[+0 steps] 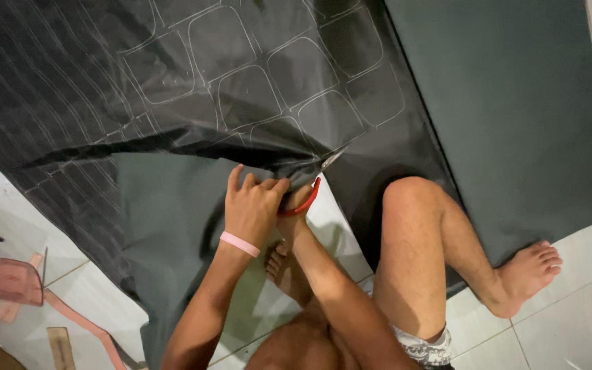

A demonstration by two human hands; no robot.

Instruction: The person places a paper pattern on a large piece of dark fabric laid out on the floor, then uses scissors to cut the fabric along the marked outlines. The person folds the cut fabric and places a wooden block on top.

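Note:
A large black sheet (173,68) marked with white chalk outlines of rounded squares lies spread on the floor. My right hand (299,205) grips red-handled scissors (316,181), whose blades point up and right into the sheet's cut edge. My left hand (251,205), with a pink wristband (239,243), holds the edge of the sheet right beside the scissors. The right hand is mostly hidden behind the left.
A dark grey mat (515,103) lies under the sheet at the right. My bent right leg (433,247) and foot (529,270) rest on it and the white tiles. Pinkish templates and strips (15,281) lie at the lower left, with cardboard scraps nearby.

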